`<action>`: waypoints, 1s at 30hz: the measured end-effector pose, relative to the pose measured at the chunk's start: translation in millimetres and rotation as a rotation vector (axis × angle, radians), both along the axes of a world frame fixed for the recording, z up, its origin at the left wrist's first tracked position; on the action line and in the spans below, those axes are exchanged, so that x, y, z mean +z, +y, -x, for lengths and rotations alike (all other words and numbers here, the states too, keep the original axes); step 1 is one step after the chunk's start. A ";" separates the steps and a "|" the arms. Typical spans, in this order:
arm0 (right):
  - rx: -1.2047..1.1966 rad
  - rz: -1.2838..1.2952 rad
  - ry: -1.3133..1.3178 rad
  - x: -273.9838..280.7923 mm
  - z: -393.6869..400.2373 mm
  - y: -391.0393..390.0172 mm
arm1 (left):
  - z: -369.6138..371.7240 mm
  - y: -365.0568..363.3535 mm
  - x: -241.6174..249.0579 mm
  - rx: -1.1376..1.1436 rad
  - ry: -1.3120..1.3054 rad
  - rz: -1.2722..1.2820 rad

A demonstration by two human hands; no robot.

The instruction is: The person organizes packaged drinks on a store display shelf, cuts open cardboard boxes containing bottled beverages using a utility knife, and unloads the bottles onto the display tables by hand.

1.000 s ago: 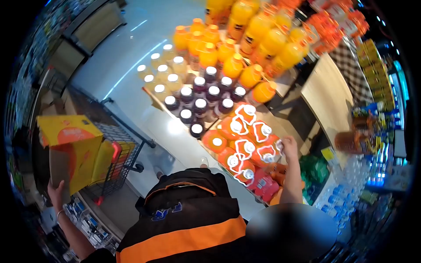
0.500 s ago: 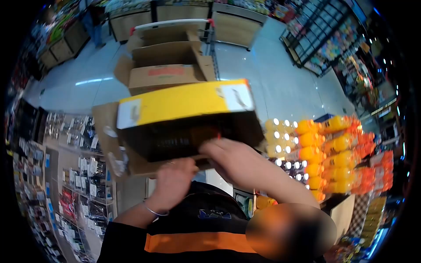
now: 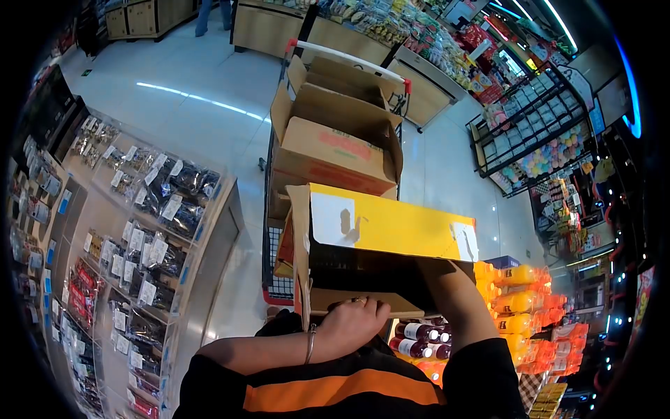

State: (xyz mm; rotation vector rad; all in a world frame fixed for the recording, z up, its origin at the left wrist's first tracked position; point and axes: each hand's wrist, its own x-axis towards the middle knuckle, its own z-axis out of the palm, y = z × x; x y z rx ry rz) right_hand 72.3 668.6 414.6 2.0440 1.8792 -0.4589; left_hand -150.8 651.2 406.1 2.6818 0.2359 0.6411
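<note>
A cardboard box [image 3: 394, 213] with a yellow side and torn white labels is tilted toward me, its dark opening facing my body. My left hand [image 3: 352, 325] is closed with its fingers curled over the brown flap at the near edge of the box. A bracelet circles that wrist. My right forearm [image 3: 450, 297] reaches into the opening on the right side; the hand itself is hidden inside, so its fingers do not show. What lies within the box is too dark to make out.
Beyond the box stands a shopping cart [image 3: 349, 59] loaded with open brown cartons [image 3: 335, 150]. Packaged goods fill a display shelf [image 3: 157, 248] on the left. Orange drink bottles [image 3: 516, 304] and dark-purple bottles [image 3: 417, 339] stand at right. A black wire rack [image 3: 534, 119] is farther back.
The view has turned, and the box sits farther right and lower in it. My right hand has gone deeper into the box, out of sight. The left hand stays at the near flap.
</note>
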 end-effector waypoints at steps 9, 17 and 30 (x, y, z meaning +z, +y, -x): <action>-0.015 0.165 0.045 -5.3 -74.0 -39.6 | -18.1 14.5 9.2 0.036 -0.024 -0.078; -0.190 -0.305 0.147 9.1 -10.6 -7.5 | -13.5 -14.2 -8.9 -0.047 -0.009 0.097; -0.634 -0.204 0.312 25.2 35.2 -29.3 | 3.8 -35.5 -11.7 0.064 -0.179 -0.114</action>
